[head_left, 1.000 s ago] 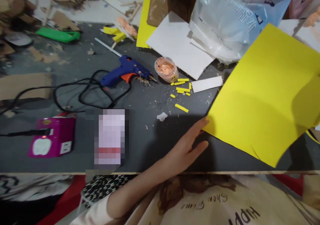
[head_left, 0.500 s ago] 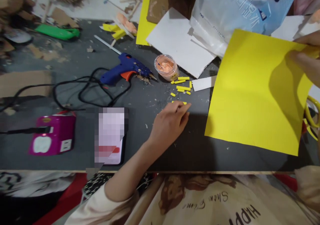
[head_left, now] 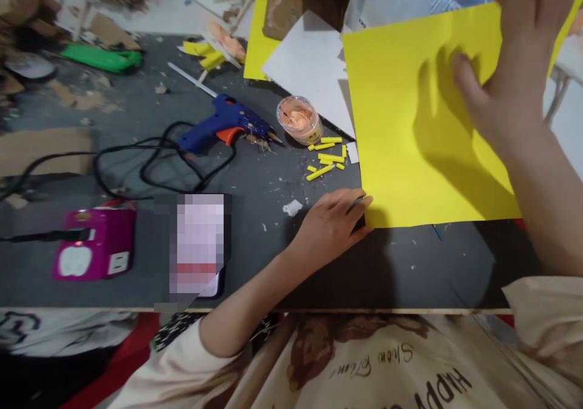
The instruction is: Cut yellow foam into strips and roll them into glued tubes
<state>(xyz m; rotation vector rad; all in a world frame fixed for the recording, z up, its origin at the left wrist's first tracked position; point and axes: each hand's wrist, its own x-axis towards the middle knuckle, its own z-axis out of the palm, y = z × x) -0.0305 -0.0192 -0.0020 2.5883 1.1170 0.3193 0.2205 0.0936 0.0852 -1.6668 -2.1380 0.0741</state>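
The yellow sheet [head_left: 410,142] lies smooth and uncreased on the grey tabletop [head_left: 273,257], overlapping white paper [head_left: 305,69]. Our left hand [head_left: 334,227] pinches its grip on the sheet's near-left corner, probably to steady it. Our right hand [head_left: 505,75] spreads over the far side, and we cannot tell its grip. Yellow offcuts [head_left: 325,157] lie just beside.

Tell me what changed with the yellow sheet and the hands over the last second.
The yellow sheet slid left, farther onto the table. The right hand, unseen a second ago, now spreads over its far right part. The left hand left the sheet's corner, reached to the yellow bits, then returned to the near-left corner; its grip there is unclear. The glue gun, orange jar and pink box stayed put.
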